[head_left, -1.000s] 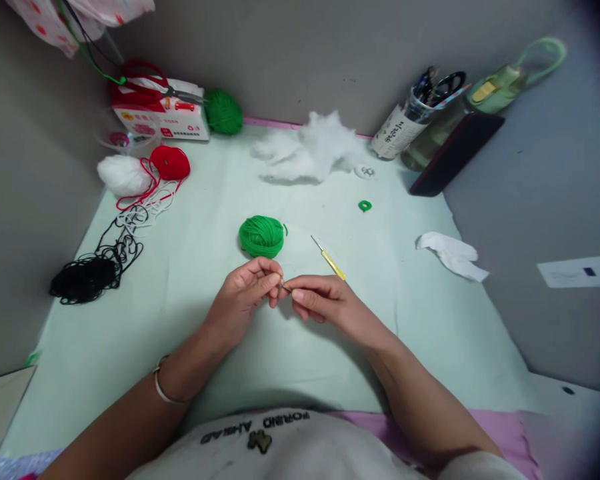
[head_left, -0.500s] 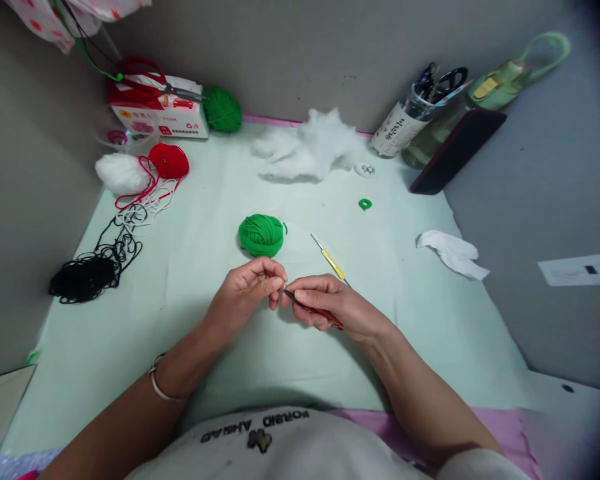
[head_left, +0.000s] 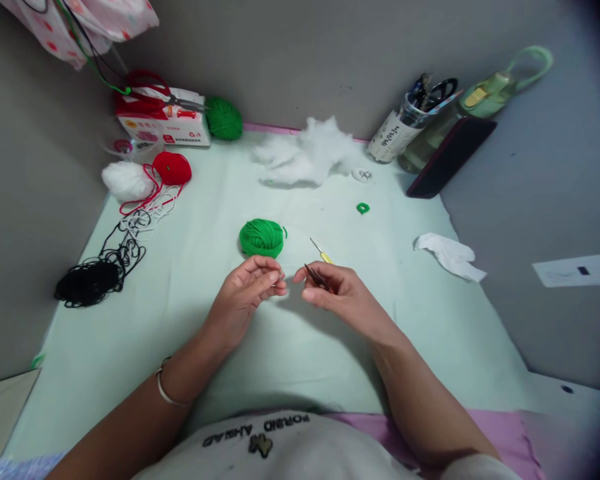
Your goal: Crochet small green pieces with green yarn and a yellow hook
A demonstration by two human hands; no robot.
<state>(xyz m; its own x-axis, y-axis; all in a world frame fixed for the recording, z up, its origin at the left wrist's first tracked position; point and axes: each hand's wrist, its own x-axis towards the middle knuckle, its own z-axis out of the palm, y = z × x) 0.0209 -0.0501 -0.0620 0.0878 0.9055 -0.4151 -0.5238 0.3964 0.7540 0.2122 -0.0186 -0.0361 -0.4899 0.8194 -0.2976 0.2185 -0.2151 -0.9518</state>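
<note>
Right hand [head_left: 339, 291] has pulled its pointed tool [head_left: 317, 278] back.

Well beyond the left hand [head_left: 247, 293], a box [head_left: 185, 127] is bearing letters like "YOSN" and a recycling mark; beyond the right hand [head_left: 343, 290], a cup [head_left: 393, 138] is carrying characters I'm not making out. On the wearer's side, a shirt [head_left: 300, 453] is displaying "FORBID" and "AHEAD".

held tool [head_left: 316, 276]: dark tip | front yarn ball [head_left: 261, 238]: green | hook [head_left: 326, 257]: yellow handle | yarn tangle [head_left: 90, 281]: black | stuffing [head_left: 317, 152]: white | worktop [head_left: 200, 220]: pale mint | hanging cloth [head_left: 100, 23]: pale pink, red-spotted
</note>
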